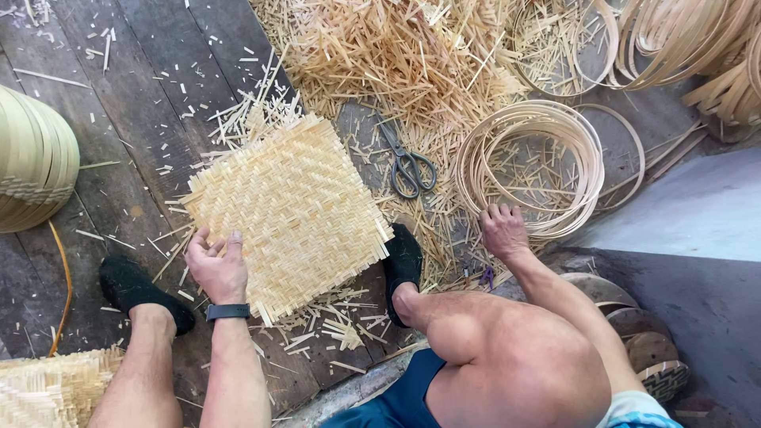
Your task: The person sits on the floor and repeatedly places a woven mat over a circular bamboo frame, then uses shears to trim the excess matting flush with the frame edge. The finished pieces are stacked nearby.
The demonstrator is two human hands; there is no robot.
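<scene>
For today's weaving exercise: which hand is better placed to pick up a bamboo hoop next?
Right, probably. The right hand already touches the coil of bamboo hoops, while the left hand rests on the woven mat, away from it.

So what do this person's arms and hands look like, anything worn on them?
Both arms are bare, with no sleeves reaching the forearms and no gloves. The left hand has a dark wristband, like a watch or fitness band, just behind it. The right hand and its wrist carry nothing. No rings can be made out.
</scene>
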